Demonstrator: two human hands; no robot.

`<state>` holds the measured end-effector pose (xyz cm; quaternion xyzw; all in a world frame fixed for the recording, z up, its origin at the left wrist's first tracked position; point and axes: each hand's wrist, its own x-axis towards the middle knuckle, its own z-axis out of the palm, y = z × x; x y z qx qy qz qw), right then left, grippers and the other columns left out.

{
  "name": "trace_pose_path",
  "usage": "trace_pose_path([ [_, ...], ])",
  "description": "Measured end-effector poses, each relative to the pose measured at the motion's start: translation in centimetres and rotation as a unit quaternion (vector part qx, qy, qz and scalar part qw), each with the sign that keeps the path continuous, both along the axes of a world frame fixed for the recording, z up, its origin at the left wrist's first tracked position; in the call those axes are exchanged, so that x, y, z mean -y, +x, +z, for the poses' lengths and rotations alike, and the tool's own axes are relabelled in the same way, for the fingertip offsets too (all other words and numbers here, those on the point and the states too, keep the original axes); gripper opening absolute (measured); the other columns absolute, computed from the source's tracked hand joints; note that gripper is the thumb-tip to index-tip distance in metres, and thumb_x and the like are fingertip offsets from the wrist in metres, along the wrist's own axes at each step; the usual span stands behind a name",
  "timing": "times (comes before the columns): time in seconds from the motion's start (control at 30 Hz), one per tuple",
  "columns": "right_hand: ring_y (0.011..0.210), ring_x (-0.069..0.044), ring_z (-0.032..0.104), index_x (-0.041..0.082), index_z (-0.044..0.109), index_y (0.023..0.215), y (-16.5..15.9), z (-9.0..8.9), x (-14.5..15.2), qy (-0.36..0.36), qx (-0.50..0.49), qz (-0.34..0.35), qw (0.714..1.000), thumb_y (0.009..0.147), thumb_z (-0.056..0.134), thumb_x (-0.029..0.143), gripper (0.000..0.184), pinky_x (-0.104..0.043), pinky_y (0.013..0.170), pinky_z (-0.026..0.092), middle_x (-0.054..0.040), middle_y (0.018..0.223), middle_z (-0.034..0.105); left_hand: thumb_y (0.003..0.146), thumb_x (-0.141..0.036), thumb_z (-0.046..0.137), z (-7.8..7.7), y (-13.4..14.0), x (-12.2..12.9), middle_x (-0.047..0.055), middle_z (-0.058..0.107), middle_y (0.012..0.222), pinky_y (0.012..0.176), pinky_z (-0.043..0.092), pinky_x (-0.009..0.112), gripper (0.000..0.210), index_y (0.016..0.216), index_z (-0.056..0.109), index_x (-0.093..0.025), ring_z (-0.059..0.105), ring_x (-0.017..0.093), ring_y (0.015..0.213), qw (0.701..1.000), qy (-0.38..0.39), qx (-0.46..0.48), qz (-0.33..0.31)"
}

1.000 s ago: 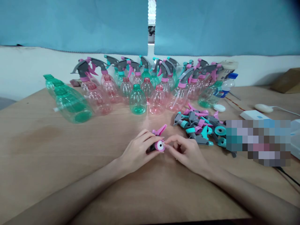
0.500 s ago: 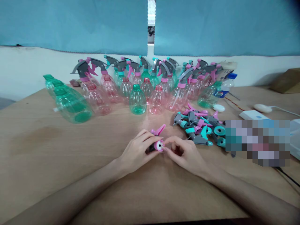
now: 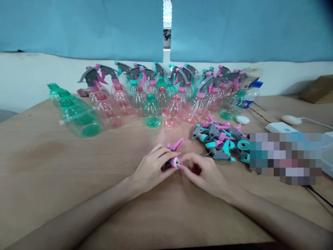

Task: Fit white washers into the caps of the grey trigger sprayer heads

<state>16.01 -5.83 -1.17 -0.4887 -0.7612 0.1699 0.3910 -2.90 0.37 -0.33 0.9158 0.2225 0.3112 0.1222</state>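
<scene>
My left hand (image 3: 153, 167) is closed around a grey and pink trigger spray head (image 3: 177, 161), its open collar turned toward my right hand. A white insert with a dark hole shows inside the collar, and the pink trigger sticks up beyond my fingers. At the collar's rim, the thumb and index finger of my right hand (image 3: 205, 172) are pinched together. Something small and pale may be between these fingertips; I cannot make it out. Just past my right hand lies a pile of loose spray heads (image 3: 221, 139), grey with pink or turquoise parts.
Behind my hands stand several pink and green bottles, among them an uncapped green bottle (image 3: 153, 113) and a pink bottle (image 3: 195, 111) with its sprayer on. Green bottles (image 3: 80, 116) lean at left. On the right are a blue-capped bottle (image 3: 252, 93), a white lid (image 3: 242, 120) and a pixelated patch.
The right fingertips have shifted slightly at the collar's opening, and the dark hole is now partly covered. My left hand keeps its grip on the spray head.
</scene>
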Motion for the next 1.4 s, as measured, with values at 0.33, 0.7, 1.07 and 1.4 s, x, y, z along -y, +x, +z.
trace_pose_path([
  [0.33,0.046,-0.008,0.044,0.018,0.061,0.092,0.07,-0.16,-0.08,-0.011,-0.008,-0.026,1.000,0.086,0.056,0.024,0.010,-0.020,0.050,0.035,0.0075,0.054,0.046,0.084,-0.024,0.063,0.05,0.04,0.12,0.005,0.063,0.094,0.078,0.050,0.033,0.025,0.107,0.060,-0.016,0.052,0.018,0.089,1.000,-0.001,0.016,0.002],
  [0.7,0.044,-0.008,0.042,0.019,0.064,0.094,-0.35,0.43,0.44,-0.030,0.002,-0.022,0.999,0.086,0.055,0.024,0.013,-0.020,0.051,0.035,0.0079,0.051,0.047,0.082,-0.021,0.065,0.25,0.00,0.28,0.005,0.065,0.089,0.077,0.051,0.033,0.023,0.104,0.062,-0.015,0.052,0.018,0.084,0.999,0.040,0.033,-0.007],
  [1.07,0.044,-0.007,0.042,0.018,0.065,0.091,-0.21,-0.03,0.13,-0.035,-0.033,0.006,0.999,0.087,0.055,0.023,0.013,-0.019,0.049,0.034,0.0069,0.052,0.049,0.081,-0.020,0.064,0.08,-0.03,0.36,0.006,0.065,0.089,0.077,0.052,0.035,0.024,0.105,0.062,-0.015,0.054,0.020,0.087,0.998,0.067,0.022,-0.001],
  [1.4,0.044,-0.007,0.046,0.016,0.069,0.102,-0.29,0.21,0.58,-0.027,-0.058,0.061,0.996,0.086,0.059,0.029,0.023,-0.018,0.047,0.039,0.0028,0.059,0.062,0.082,-0.024,0.065,0.13,-0.17,0.12,0.005,0.062,0.087,0.074,0.050,0.032,0.027,0.108,0.060,-0.017,0.052,0.018,0.082,0.998,0.037,0.058,0.005],
])
